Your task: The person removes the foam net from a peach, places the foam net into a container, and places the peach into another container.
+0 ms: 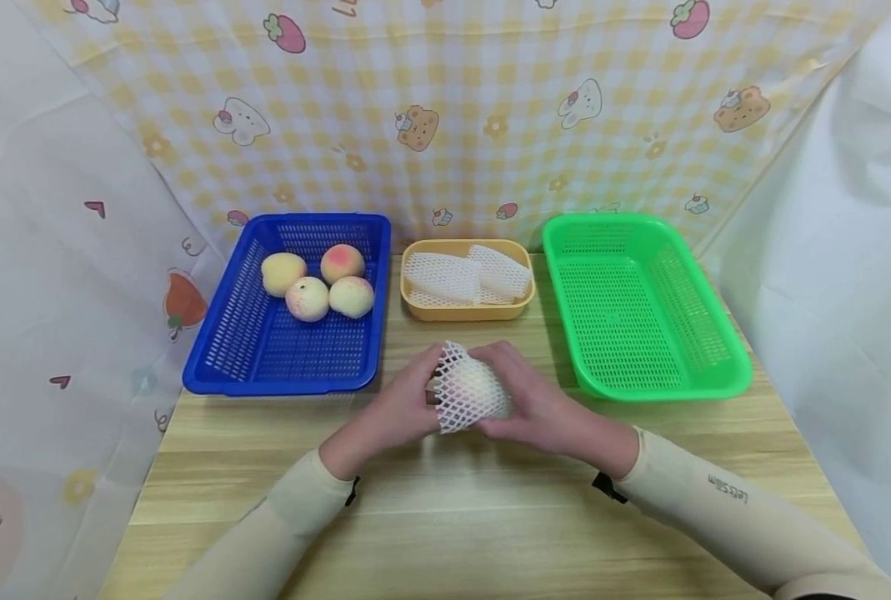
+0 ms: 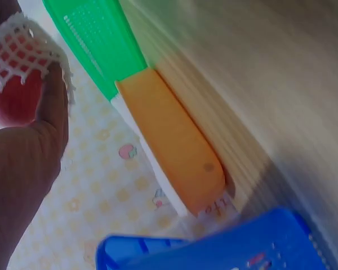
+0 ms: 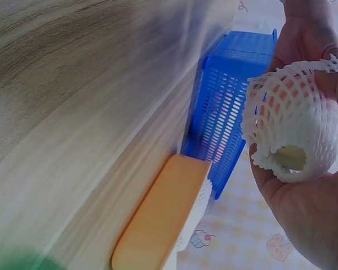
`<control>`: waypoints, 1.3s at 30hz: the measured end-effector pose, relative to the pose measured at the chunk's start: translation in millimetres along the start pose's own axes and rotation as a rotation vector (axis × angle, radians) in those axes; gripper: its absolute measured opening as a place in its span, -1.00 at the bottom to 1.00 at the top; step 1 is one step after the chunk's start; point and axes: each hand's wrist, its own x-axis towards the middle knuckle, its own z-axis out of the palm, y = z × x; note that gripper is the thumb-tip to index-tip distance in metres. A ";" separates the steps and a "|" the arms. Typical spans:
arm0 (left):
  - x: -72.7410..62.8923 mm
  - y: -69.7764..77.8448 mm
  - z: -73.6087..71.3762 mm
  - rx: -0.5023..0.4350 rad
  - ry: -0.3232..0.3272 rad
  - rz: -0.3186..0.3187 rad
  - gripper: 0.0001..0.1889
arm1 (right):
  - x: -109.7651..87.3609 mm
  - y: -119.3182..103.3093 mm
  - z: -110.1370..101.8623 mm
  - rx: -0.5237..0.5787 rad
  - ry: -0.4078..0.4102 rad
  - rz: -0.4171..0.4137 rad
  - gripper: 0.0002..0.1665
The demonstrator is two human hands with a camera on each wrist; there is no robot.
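Above the table's middle, both hands hold a peach (image 2: pixel 14 104) partly covered by a white foam net sleeve (image 1: pixel 469 392). My left hand (image 1: pixel 407 404) grips the fruit from the left, near its bare reddish end in the left wrist view. From the other side, my right hand (image 1: pixel 529 402) curls its fingers and thumb round the net. A bit of pale peach skin shows through the sleeve's round opening in the right wrist view. The netting covers most of the fruit in the head view.
A blue basket (image 1: pixel 223 387) at the left holds several peaches (image 1: pixel 307 298). Behind the hands, a yellow-orange box (image 1: pixel 468 314) contains foam nets (image 1: pixel 445 277). A green basket (image 1: pixel 621 333) stands at the right. Patterned cloth (image 1: pixel 460 167) hangs behind the wooden table (image 1: pixel 445 533).
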 end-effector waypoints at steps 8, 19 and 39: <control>3.8 3.3 8.5 0.007 0.081 -0.016 -0.21 | 3.1 -1.3 -0.2 0.038 0.012 0.028 0.09; 3.2 1.1 7.5 0.017 0.110 -0.017 -0.14 | 5.6 -0.4 2.2 0.018 0.019 -0.005 0.06; -0.7 -0.5 -0.7 0.065 0.102 0.022 -0.25 | 5.4 3.4 -4.9 -0.018 0.029 -0.013 -0.14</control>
